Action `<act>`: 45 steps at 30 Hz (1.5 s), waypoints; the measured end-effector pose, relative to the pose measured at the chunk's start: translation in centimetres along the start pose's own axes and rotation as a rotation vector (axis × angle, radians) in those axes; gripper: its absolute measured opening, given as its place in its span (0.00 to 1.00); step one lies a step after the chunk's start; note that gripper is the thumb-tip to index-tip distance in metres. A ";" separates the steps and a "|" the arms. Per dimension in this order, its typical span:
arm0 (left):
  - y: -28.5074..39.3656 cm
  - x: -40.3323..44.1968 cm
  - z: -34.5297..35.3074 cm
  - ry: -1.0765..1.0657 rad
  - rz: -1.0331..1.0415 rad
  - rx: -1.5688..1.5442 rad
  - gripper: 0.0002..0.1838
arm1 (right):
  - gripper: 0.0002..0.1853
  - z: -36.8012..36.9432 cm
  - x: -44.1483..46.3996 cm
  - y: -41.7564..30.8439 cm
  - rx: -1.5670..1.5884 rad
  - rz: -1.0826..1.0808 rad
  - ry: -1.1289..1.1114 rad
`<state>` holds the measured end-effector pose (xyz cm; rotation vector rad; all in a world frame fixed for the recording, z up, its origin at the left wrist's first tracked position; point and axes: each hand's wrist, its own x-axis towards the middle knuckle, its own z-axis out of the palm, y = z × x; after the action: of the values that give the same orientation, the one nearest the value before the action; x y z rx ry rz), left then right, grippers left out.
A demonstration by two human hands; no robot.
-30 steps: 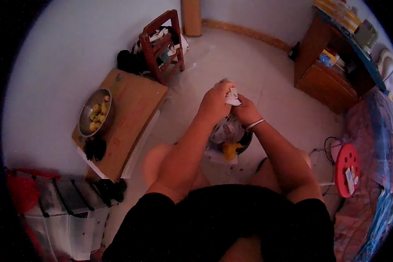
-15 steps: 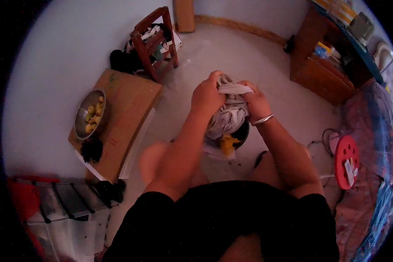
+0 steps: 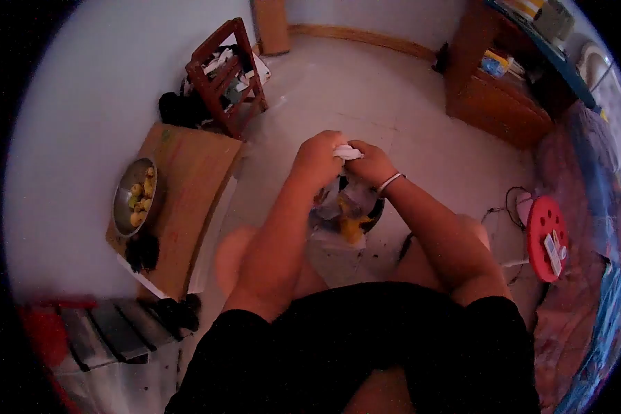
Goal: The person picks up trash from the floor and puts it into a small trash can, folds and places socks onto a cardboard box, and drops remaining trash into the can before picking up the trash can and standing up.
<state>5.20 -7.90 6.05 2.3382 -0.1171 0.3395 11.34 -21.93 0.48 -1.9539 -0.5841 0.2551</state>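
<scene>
Together, left hand (image 3: 317,162) and right hand (image 3: 372,165) closed on pale cloth (image 3: 348,152).

Way over floor (image 3: 338,83) between chair (image 3: 205,95) and cabinet (image 3: 497,107); bin (image 3: 377,210) below, cardboard (image 3: 190,183) bars left side

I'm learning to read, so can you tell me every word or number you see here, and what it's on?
None can be read.
Cardboard: red and green marks, too blurred.
Blue-and-yellow package in the cabinet: too small.
White object on the red stool: too small.
White cloth: no writing visible.
</scene>
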 end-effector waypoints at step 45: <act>-1.2 0.4 -4.1 0.406 -0.155 -0.225 0.09 | 0.17 -10.3 -0.9 0.5 0.705 0.245 -0.013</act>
<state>4.92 -4.13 8.13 1.9988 0.2117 0.6773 15.09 -30.67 4.52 -1.3304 -0.2094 0.5467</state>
